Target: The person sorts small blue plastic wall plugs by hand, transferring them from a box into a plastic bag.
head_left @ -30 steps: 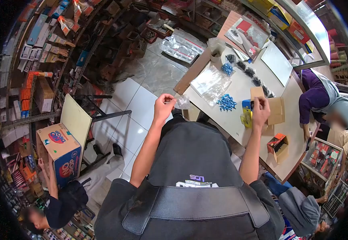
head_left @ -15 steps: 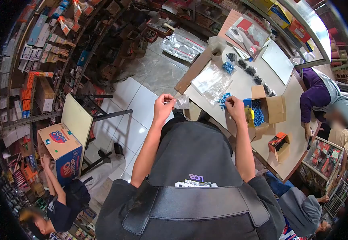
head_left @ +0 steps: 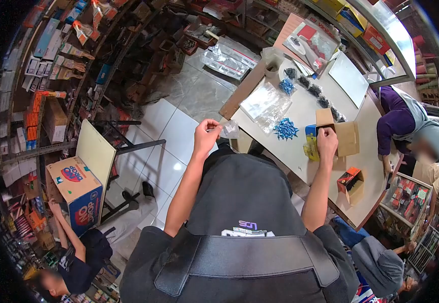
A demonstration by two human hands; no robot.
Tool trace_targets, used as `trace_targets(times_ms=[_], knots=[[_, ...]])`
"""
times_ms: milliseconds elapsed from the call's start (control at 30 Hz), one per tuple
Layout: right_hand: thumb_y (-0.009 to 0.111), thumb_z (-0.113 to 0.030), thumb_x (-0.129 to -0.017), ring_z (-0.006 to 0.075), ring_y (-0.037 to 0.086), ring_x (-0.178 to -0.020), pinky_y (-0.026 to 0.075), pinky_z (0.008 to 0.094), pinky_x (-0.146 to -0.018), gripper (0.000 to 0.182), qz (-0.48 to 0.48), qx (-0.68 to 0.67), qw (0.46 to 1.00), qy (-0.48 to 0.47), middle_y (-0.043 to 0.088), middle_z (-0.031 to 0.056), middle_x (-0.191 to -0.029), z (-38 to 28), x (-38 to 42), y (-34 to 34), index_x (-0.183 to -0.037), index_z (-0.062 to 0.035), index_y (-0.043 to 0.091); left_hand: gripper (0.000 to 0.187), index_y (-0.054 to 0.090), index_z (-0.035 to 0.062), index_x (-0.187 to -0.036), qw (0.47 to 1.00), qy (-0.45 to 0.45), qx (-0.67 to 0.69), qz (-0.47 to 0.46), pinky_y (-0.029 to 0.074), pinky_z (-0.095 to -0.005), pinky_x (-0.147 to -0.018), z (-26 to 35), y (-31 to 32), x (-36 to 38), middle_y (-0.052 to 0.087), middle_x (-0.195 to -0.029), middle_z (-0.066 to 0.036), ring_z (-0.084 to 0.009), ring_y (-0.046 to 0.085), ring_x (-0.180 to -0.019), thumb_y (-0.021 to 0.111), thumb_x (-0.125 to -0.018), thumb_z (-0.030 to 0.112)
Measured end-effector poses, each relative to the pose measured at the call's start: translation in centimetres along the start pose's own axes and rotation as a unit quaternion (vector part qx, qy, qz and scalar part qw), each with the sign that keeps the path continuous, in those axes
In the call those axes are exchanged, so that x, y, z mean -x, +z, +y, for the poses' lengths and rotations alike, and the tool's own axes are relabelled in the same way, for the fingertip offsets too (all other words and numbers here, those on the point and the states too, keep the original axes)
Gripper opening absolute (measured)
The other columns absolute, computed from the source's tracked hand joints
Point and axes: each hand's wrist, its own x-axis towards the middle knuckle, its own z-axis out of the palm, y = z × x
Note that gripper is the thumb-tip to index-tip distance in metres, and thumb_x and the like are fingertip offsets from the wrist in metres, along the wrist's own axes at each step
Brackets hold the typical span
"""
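My left hand (head_left: 208,135) pinches a small clear plastic bag (head_left: 230,130) beside the table's near edge. My right hand (head_left: 326,142) is over the open cardboard box (head_left: 348,137), fingers bent down at its mouth. Its fingertips are partly hidden, so I cannot see what they hold. A pile of small blue plastic pieces (head_left: 285,129) lies loose on the table to the left of that box. Above the pile are a clear sheet of plastic bags (head_left: 267,103) and a filled bag of blue pieces (head_left: 286,86).
Filled bags of black pieces (head_left: 313,91) line the table (head_left: 300,156). A smaller orange and black box (head_left: 351,182) stands near its right edge. One person in purple sleeves (head_left: 392,121) leans at the right. Another person's hands (head_left: 55,208) touch a large carton (head_left: 80,192) at left.
My right hand has moved right, from the loose blue pile to the open box, and now covers the blue contents. My left hand stays with the bag.
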Motion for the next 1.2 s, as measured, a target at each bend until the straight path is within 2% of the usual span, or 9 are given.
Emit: trace_targets(times_ms=[67, 267, 700, 800, 900, 967, 1100, 1167, 1200], knots=[[0.067, -0.025, -0.088, 0.0358, 0.071, -0.092, 0.054, 0.0419, -0.086, 0.028, -0.097, 0.071, 0.993, 0.001, 0.074, 0.0196, -0.095, 2.5, -0.7, 0.1, -0.1, -0.0003, 0.072, 0.014, 0.065, 0.0033, -0.099, 1.0, -0.006, -0.002, 0.001, 0.054, -0.0263, -0.066, 0.3, 0.1, 0.1, 0.064, -0.094, -0.003, -0.0097, 0.06, -0.072, 0.073, -0.089, 0.008], [0.076, -0.031, -0.081, 0.0405, 0.067, -0.111, 0.052, 0.0446, -0.097, 0.051, -0.142, 0.098, 0.985, 0.009, 0.069, 0.0273, -0.115, 2.5, -1.5, -0.1, -0.124, -0.0042, 0.068, 0.014, 0.065, 0.0033, -0.099, 1.0, -0.005, -0.003, 0.0, 0.054, -0.0259, -0.065, 0.4, 0.1, 0.0, 0.064, -0.094, -0.003, -0.0096, 0.06, -0.072, 0.073, -0.09, 0.007], [0.075, -0.022, -0.081, 0.0429, 0.067, -0.107, 0.053, 0.0469, -0.091, 0.044, -0.194, 0.112, 0.974, -0.021, 0.07, 0.0276, -0.108, 4.1, -3.1, 1.5, -0.118, 0.0013, 0.066, 0.014, 0.065, 0.0007, -0.098, 1.0, 0.007, 0.005, 0.012, 0.052, -0.0255, -0.062, 0.3, 0.6, 0.3, 0.067, -0.089, -0.005, -0.0098, 0.062, -0.069, 0.073, -0.088, 0.007], [0.074, -0.02, -0.082, 0.0431, 0.069, -0.099, 0.054, 0.0462, -0.086, 0.038, -0.125, 0.091, 0.982, -0.111, 0.072, 0.0256, -0.099, 4.9, -2.8, 1.5, -0.114, -0.0001, 0.068, 0.015, 0.064, 0.0024, -0.101, 1.0, 0.002, -0.001, 0.002, 0.053, -0.0261, -0.065, 0.3, 0.6, 0.2, 0.065, -0.094, -0.004, -0.01, 0.061, -0.072, 0.073, -0.089, 0.008], [0.074, -0.021, -0.084, 0.0404, 0.07, -0.088, 0.054, 0.045, -0.08, 0.034, -0.148, 0.066, 0.985, -0.052, 0.072, 0.024, -0.091, 2.8, -1.6, 0.0, -0.111, -0.0008, 0.071, 0.016, 0.064, 0.0024, -0.101, 1.0, -0.002, 0.005, 0.001, 0.053, -0.0259, -0.065, 0.5, 0.6, 0.1, 0.065, -0.094, -0.004, -0.01, 0.061, -0.072, 0.073, -0.089, 0.007], [0.073, -0.021, -0.087, 0.0312, 0.07, -0.08, 0.054, 0.0424, -0.076, 0.024, -0.078, -0.01, 0.997, -0.025, 0.071, 0.0208, -0.082, 2.6, -1.0, -0.2, -0.1, -0.0009, 0.072, 0.015, 0.065, 0.0025, -0.1, 1.0, 0.003, 0.004, 0.001, 0.053, -0.0259, -0.065, 0.8, 0.6, 0.1, 0.064, -0.094, -0.004, -0.0101, 0.061, -0.073, 0.073, -0.089, 0.007], [0.069, -0.019, -0.095, 0.0192, 0.065, -0.073, 0.053, 0.0356, -0.068, 0.022, -0.027, -0.092, 0.995, -0.021, 0.07, 0.0132, -0.082, 2.7, -0.7, -0.1, -0.103, 0.0008, 0.07, 0.014, 0.065, 0.0028, -0.1, 1.0, -0.004, 0.001, -0.004, 0.053, -0.026, -0.066, 1.1, 0.6, 0.0, 0.064, -0.094, -0.004, -0.0101, 0.061, -0.073, 0.073, -0.089, 0.007], [0.062, -0.018, -0.102, 0.0108, 0.059, -0.073, 0.048, 0.0264, -0.063, 0.022, -0.094, -0.508, 0.85, 0.103, 0.067, 0.0056, -0.089, 2.7, -1.0, 0.6, -0.11, 0.002, 0.067, 0.013, 0.065, 0.003, -0.099, 1.0, -0.009, -0.008, -0.002, 0.054, -0.0261, -0.066, 1.4, 0.6, 0.0, 0.064, -0.094, -0.003, -0.0101, 0.061, -0.074, 0.073, -0.09, 0.007], [0.057, -0.019, -0.105, 0.0079, 0.055, -0.073, 0.045, 0.0213, -0.061, 0.027, -0.124, -0.538, 0.826, 0.116, 0.064, 0.0029, -0.095, 1.4, -0.5, 0.3, -0.12, 0.0036, 0.062, 0.013, 0.065, 0.003, -0.099, 1.0, -0.01, -0.01, -0.004, 0.054, -0.0261, -0.066, 1.3, 0.6, -0.1, 0.064, -0.094, -0.003, -0.0101, 0.061, -0.074, 0.073, -0.09, 0.007]])
